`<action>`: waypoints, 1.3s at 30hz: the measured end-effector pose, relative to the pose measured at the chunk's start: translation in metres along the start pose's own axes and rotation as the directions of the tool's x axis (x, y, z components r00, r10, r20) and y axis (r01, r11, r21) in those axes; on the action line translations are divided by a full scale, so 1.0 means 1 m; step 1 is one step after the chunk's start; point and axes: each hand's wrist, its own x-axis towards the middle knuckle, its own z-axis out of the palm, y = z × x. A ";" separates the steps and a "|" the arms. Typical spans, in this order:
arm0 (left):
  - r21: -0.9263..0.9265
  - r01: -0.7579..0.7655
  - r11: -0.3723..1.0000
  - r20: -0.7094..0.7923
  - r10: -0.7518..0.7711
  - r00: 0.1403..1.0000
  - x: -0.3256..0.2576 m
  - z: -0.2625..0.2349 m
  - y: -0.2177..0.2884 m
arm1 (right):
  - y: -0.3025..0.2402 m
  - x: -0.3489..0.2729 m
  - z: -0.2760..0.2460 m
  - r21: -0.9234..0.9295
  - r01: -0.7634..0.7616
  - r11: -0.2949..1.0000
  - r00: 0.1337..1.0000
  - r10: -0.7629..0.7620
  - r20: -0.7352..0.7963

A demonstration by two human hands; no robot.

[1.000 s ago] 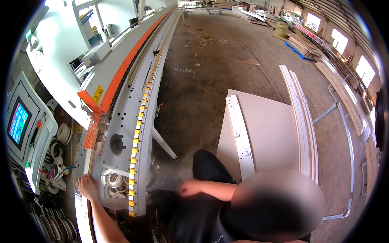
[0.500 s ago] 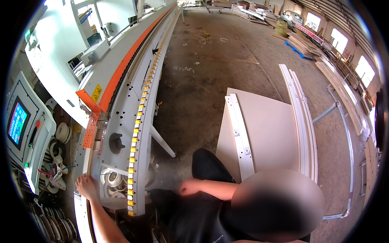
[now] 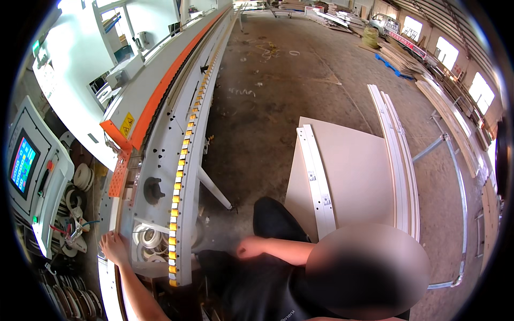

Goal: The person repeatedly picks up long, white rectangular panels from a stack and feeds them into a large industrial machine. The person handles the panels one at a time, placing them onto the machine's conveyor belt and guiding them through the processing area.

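Note:
My left hand (image 3: 113,248) is laid over a long narrow white board (image 3: 108,283) at the near end of a large white machine (image 3: 80,101). Its fingers are bent over the board and press on it; part of the grip is hidden. Beside the board is a grey metal bed (image 3: 160,166), edged by a rail of yellow and white rollers (image 3: 176,195). My right hand (image 3: 251,247) is closed in a loose fist near my dark trousers, apart from the machine. Nothing shows in its fingers.
At left stands a control panel (image 3: 24,163) with a lit screen, above rolls of edge banding (image 3: 67,291). On the right, a narrow white strip (image 3: 317,179) lies on a large pale panel (image 3: 353,166), beside more long strips (image 3: 393,160). A metal frame (image 3: 463,214) stands farther right.

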 end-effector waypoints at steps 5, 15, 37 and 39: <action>-0.001 -0.006 1.000 0.004 0.006 1.000 0.000 0.000 0.000 | 0.000 -0.001 0.000 0.009 -0.014 1.000 1.000 0.014 0.009; -0.016 -0.005 1.000 -0.011 0.005 1.000 0.000 0.005 -0.004 | 0.003 0.000 0.000 0.005 -0.007 1.000 0.999 0.006 0.042; 0.046 -0.001 0.999 -0.013 0.002 1.000 -0.003 0.003 -0.003 | -0.005 0.000 -0.004 0.025 -0.023 0.999 0.999 0.022 0.031; 0.042 -0.002 0.999 -0.015 0.003 1.000 -0.003 0.003 -0.004 | -0.004 0.002 -0.001 0.012 -0.024 1.000 0.999 0.024 0.034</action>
